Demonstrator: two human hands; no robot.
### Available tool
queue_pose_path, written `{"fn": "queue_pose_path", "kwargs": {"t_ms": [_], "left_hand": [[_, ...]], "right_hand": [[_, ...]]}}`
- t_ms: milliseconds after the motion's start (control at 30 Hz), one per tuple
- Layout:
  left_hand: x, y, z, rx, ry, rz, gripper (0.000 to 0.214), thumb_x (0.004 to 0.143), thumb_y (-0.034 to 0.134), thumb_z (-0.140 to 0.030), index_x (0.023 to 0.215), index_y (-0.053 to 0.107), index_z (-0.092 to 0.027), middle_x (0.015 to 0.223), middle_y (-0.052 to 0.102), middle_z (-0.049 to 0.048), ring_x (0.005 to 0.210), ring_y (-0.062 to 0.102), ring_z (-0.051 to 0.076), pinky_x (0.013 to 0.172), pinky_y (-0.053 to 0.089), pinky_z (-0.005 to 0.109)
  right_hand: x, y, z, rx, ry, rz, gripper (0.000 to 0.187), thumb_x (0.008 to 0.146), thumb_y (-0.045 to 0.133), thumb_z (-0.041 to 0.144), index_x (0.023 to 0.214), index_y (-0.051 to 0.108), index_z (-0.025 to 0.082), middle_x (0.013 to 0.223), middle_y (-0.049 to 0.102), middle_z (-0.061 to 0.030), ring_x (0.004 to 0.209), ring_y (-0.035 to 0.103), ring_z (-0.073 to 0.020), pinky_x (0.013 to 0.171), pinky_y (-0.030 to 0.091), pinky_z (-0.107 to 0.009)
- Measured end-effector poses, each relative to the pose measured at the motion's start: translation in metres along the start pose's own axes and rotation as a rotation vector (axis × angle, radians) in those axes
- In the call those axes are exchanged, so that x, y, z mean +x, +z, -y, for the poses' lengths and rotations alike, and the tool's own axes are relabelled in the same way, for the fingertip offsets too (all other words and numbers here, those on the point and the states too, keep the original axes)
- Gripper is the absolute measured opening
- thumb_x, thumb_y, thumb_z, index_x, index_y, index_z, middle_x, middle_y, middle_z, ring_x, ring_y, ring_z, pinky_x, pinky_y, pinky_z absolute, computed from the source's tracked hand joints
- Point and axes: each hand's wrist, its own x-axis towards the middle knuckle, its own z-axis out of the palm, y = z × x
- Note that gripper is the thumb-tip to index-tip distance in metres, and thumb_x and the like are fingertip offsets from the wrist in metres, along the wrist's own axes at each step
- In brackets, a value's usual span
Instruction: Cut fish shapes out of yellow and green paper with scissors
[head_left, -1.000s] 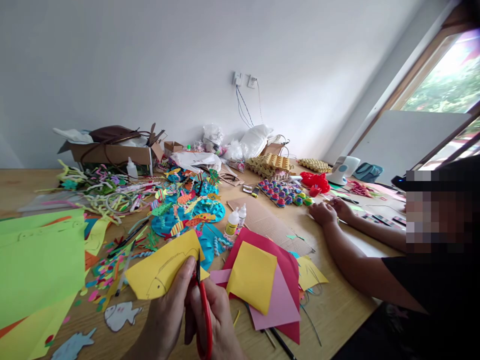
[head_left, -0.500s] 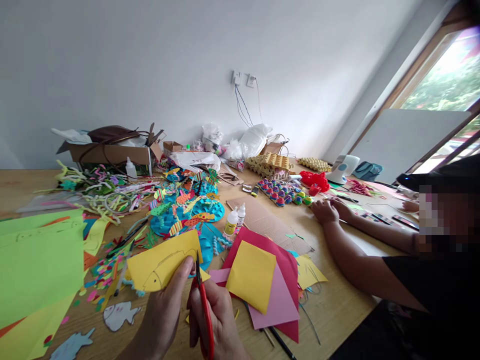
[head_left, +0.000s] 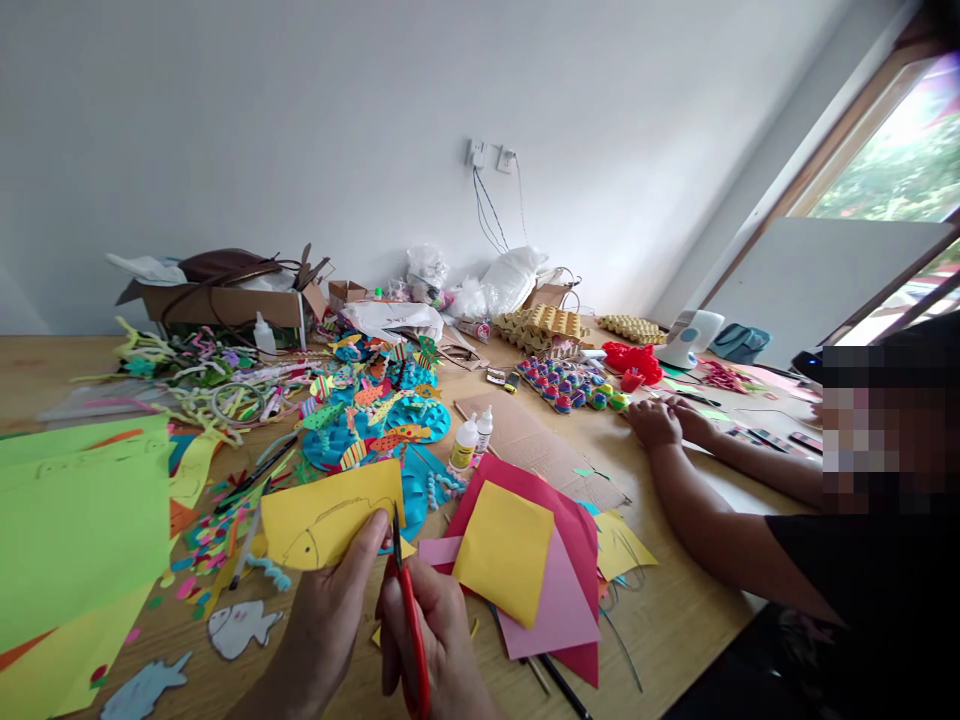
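Observation:
A yellow sheet of paper [head_left: 337,505] with a fish outline drawn on it is pinched in my left hand [head_left: 334,600], the thumb on top near the drawn tail. My right hand [head_left: 431,620] grips red-handled scissors [head_left: 411,625]. Their dark blades point away from me and meet the paper's right end, close beside my left thumb. How far the blades are apart is hard to see. Below and left lie a white fish cutout [head_left: 244,628] and a pale blue fish cutout [head_left: 146,690].
Yellow square paper [head_left: 504,550] rests on pink and red sheets to the right. Green sheets [head_left: 82,520] lie left. Beyond are glue bottles [head_left: 464,442], blue pieces with paper fish, and egg trays [head_left: 540,328]. Another person's forearms [head_left: 675,480] rest on the table at right.
The yellow paper's left end has tilted slightly, its lower edge a little higher. Both hands and the scissors stay almost in place. The view has shifted very slightly.

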Motion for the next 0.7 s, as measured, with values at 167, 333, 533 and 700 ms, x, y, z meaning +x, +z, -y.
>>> {"fn": "queue_pose_path", "kwargs": {"t_ms": [167, 333, 533, 700], "left_hand": [[-0.001, 0.000, -0.001, 0.095, 0.042, 0.017, 0.010, 0.066, 0.070, -0.034, 0.067, 0.067, -0.024, 0.074, 0.067, -0.0037, 0.081, 0.063, 0.020, 0.079, 0.048, 0.025], [0.000, -0.001, -0.005, 0.107, 0.058, 0.048, 0.013, 0.064, 0.071, -0.034, 0.057, 0.065, -0.025, 0.066, 0.065, -0.0033, 0.070, 0.059, 0.018, 0.072, 0.050, 0.023], [0.001, -0.002, -0.009, 0.127, 0.072, 0.087, 0.015, 0.065, 0.070, -0.033, 0.057, 0.064, -0.023, 0.062, 0.063, -0.0029, 0.067, 0.060, 0.019, 0.069, 0.051, 0.025], [0.003, -0.004, -0.007, 0.098, 0.063, 0.107, 0.012, 0.066, 0.070, -0.031, 0.061, 0.064, -0.021, 0.064, 0.063, -0.0024, 0.069, 0.062, 0.020, 0.066, 0.052, 0.026]], "right_hand": [[0.000, -0.003, 0.005, 0.021, 0.008, -0.009, 0.059, 0.075, 0.043, 0.075, 0.060, 0.043, 0.018, 0.040, 0.037, 0.0079, 0.033, 0.033, -0.0044, 0.033, 0.025, -0.014], [-0.002, -0.005, 0.014, 0.012, 0.058, -0.004, 0.059, 0.073, 0.045, 0.076, 0.061, 0.043, 0.018, 0.039, 0.036, 0.0085, 0.032, 0.032, -0.0039, 0.032, 0.025, -0.013], [-0.002, -0.007, 0.020, -0.025, 0.115, -0.019, 0.062, 0.069, 0.045, 0.080, 0.056, 0.038, 0.019, 0.037, 0.035, 0.0082, 0.029, 0.034, -0.0038, 0.030, 0.023, -0.013], [-0.002, -0.010, 0.012, -0.067, 0.076, -0.012, 0.060, 0.075, 0.043, 0.076, 0.056, 0.039, 0.019, 0.037, 0.036, 0.0070, 0.029, 0.034, -0.0041, 0.029, 0.022, -0.013]]}}
